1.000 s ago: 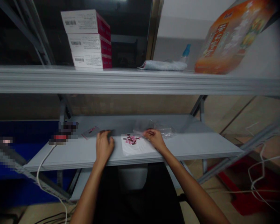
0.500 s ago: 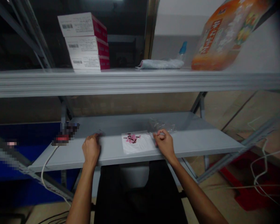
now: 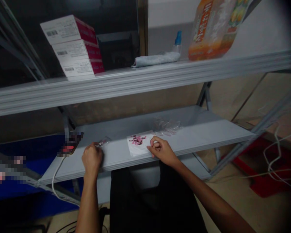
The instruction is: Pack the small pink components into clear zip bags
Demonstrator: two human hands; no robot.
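Grey metal rack (image 3: pixel 205 94) across the whole frame: upper shelf (image 3: pixel 145 81) slanting from middle left up to upper right, lower shelf (image 3: pixel 208 129) at centre. Dim throughout. Dark glass (image 3: pixel 116 13) upper left, pale wall (image 3: pixel 269 26) upper right, tan floor (image 3: pixel 244 200) lower right.

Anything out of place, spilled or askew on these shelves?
Mildly: the orange printed pack on the upper grey metal shelf leans instead of standing flat. Also, small pink and black pieces lie loose on the white sheet by the right hand.
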